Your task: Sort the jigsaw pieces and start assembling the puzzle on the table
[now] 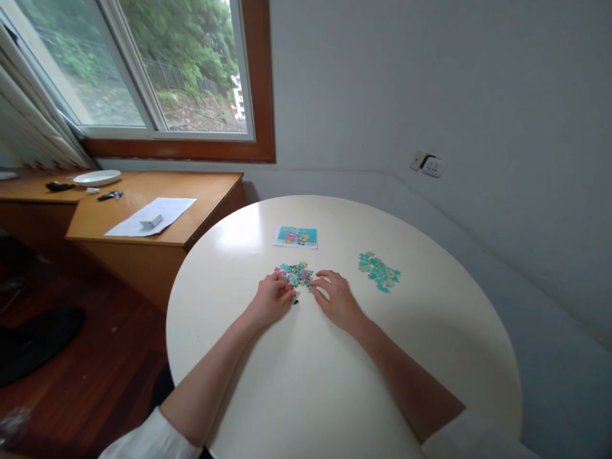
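The fingers of the left hand (275, 299) are bent, with the thumb close to the fingertips; whether a piece is gripped between them, I cannot tell. Just beside these fingertips, on the near side of the pile, lies a small dark piece (296, 301). The right hand (337, 299) has its fingers curved and parted, with a gap between the thumb and the forefinger. They are at the right edge of the pile of puzzle pieces (299, 273); contact is too small to judge.

This colourful pile lies between the two hands and a little farther than they are. Beyond it, on the far side, a picture card (297, 237) lies flat. To the right, well apart from the pile, there is a group of green pieces (380, 272). All of these are on a white round table (287, 395).

Farther to the left stands a wooden desk (215, 191), bearing a sheet of paper (167, 207) with a small white box (152, 221) upon it, and a white plate (98, 178).
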